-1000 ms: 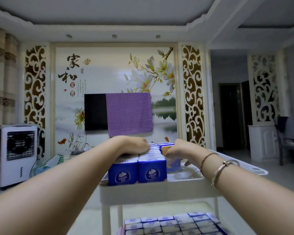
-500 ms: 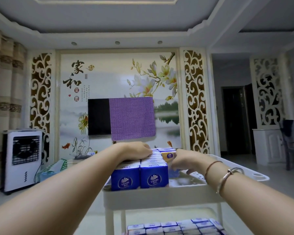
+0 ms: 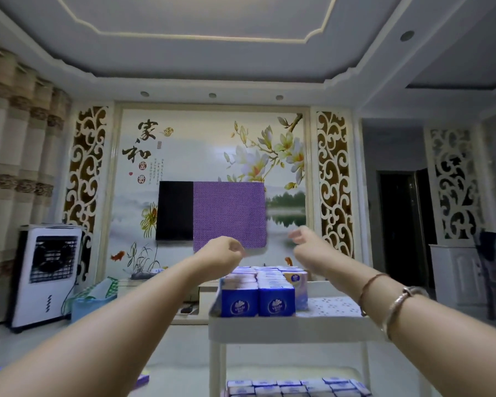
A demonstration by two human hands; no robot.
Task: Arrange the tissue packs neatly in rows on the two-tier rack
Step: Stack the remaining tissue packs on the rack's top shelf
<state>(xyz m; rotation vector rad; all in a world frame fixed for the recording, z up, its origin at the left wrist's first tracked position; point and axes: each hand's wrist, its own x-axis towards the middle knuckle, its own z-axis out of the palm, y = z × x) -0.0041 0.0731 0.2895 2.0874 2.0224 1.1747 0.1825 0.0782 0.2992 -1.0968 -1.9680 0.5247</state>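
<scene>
Both hands have lifted off the packs since the earlier frames, where they rested on the rows; the camera has also tipped upward. Left hand [image 3: 225,252] now hangs in the air above the far left of the packs [image 3: 262,290], its fingers curled in loosely and holding nothing. Right hand [image 3: 305,239] is raised a little higher, above the far right of the packs, fingers slack and partly parted, likewise empty. Neither hand touches a pack. On the rack [image 3: 295,325] the top tier carries blue packs in two full rows running away from the person, long axis front to back, with a third, shorter row of paler packs just beside them on the right. To the right of that row the tier floor is bare. Lower tier [image 3: 298,386] shows at the frame's bottom edge, with packs laid flat in rows; its near part is cut off. Judgement: the packs lie below and slightly nearer than both sets of fingers, and the right hand is nearer the unfilled side, so any further placing would fall to it. A stray pack [image 3: 142,379] appears to lie on the floor at left.
</scene>
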